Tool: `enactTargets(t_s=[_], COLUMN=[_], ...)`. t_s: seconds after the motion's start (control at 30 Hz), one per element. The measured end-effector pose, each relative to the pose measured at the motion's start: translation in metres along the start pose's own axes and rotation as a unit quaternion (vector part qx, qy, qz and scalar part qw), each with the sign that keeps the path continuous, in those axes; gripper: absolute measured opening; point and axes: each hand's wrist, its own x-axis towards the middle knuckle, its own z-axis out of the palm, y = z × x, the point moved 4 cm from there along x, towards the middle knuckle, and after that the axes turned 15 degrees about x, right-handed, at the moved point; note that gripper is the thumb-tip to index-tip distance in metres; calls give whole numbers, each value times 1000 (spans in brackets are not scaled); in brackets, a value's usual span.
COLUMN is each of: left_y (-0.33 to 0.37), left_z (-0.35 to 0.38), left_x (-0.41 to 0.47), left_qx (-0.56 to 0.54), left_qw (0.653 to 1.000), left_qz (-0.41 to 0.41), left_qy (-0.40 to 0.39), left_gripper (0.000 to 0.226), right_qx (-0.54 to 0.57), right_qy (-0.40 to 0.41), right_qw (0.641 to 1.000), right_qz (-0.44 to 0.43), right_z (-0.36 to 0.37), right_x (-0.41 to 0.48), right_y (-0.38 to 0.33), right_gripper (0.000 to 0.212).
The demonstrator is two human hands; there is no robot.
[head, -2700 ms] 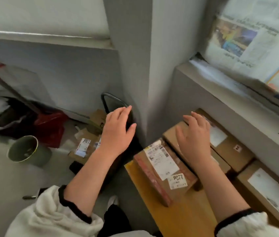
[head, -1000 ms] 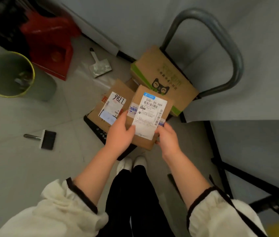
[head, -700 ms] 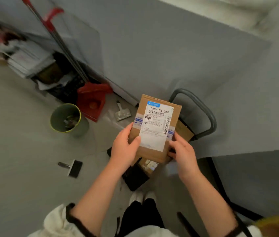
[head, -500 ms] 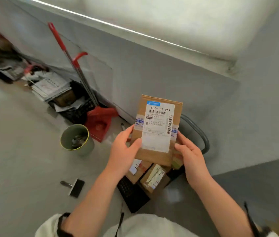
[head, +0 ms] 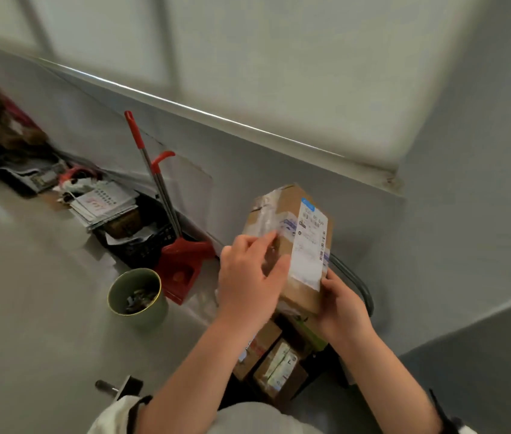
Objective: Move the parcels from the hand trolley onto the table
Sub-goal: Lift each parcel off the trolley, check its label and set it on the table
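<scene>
Cardboard parcel is up in the air btwn both hands, tilted, w/ its white label facing up and right, well above the floor. Left hand grips the taped left side: fingers curled over that face, thumb on the front just beside the label. Right hand holds the lower right corner from underneath, fingers wrapped behind, thumb at the label's bottom edge. Directly below, more parcels sit on the hand trolley, its grey handle curving out behind the right hand. On the floor to the left: green bin w/ scraps inside, red dustpan leaning on the wall, small brush near the left sleeve.
</scene>
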Motion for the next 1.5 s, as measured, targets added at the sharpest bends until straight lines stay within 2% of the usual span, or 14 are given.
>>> enactTargets(t_s=[0.2, 0.37, 0.43, 0.5, 0.57, 0.63, 0.7, 0.83, 0.9, 1.0, 1.2, 1.3, 1.43, 1.5], left_y=[33, -1, -23, -41, -54, -60, -65, -60, -51, -40, -33, -29, -7, 7], left_z=[13, 9, 8, 17, 26, 31, 29, 4, -12, -31, -31, -34, -54, -62], left_x=[-4, 0, 3, 1, -3, -7, -5, 23, 43, 72, 81, 78, 65, 49], left_qx=[123, -74, -272, -431, -500, -517, -512, -421, -352, -259, -160, -167, -163, -115], left_qw=[990, 994, 947, 862, 807, 791, 799, 870, 901, 923, 918, 939, 979, 989], left_qz=[63, -8, -117, -223, -272, -281, -271, -213, -201, -195, -213, -167, -3, 86], left_qy=[-43, -77, -123, -148, -160, -167, -158, -145, -153, -205, -295, -251, -123, -25], left_gripper=[49, 39, 27, 25, 30, 33, 31, 21, 24, 27, 32, 31, 27, 38], right_qx=[77, -29, -170, -304, -428, -498, -484, -405, -431, -484, -533, -532, -485, -436], right_qy=[71, 68, 55, 3, -37, -36, -44, -58, -31, 15, 50, 46, -32, -106], right_qw=[994, 997, 979, 936, 876, 836, 848, 899, 893, 874, 843, 846, 848, 849], right_qz=[42, -27, -99, -174, -220, -227, -210, -156, -124, -33, 50, 0, -212, -278], right_z=[-22, -9, 10, 35, 52, 60, 63, 76, 87, 98, 99, 98, 101, 94], right_x=[4, -5, -16, -28, -36, -40, -42, -42, -37, -25, -20, -23, -33, -36], right_y=[14, -9, -26, -35, -33, -28, -27, -41, -53, -67, -65, -63, -68, -68], right_gripper=[41, 39, 41, 43, 46, 50, 49, 28, 18, 26, 38, 28, 12, 34])
